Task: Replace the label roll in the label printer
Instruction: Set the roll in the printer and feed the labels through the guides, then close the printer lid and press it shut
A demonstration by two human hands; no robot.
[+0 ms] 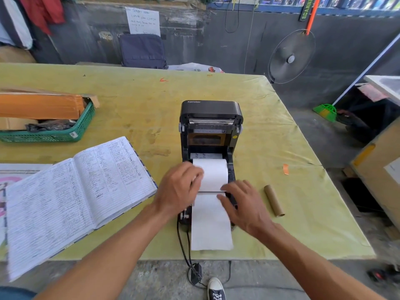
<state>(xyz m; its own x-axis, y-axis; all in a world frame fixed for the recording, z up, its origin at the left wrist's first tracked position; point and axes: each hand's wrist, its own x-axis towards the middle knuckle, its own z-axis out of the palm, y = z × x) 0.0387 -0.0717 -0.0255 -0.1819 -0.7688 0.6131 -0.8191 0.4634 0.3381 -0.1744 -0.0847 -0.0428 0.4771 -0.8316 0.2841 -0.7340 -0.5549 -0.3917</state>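
A black label printer (211,113) stands on the yellow-covered table (134,100) with its lid swung up and back. A white label roll (213,173) lies in its open bay, and a strip of white label paper (211,226) runs out over the front towards me. My left hand (178,189) rests against the roll's left end, fingers curled on it. My right hand (243,204) lies flat, fingers spread, on the strip's right edge at the printer's front. An empty brown cardboard core (273,200) lies on the table to the right of the printer.
An open handwritten ledger (71,198) lies to the left of the printer. A green basket (56,135) with orange cardboard sits at the far left. Black cables (184,247) drop off the table's front edge to an adapter. A fan (291,57) stands beyond the right corner.
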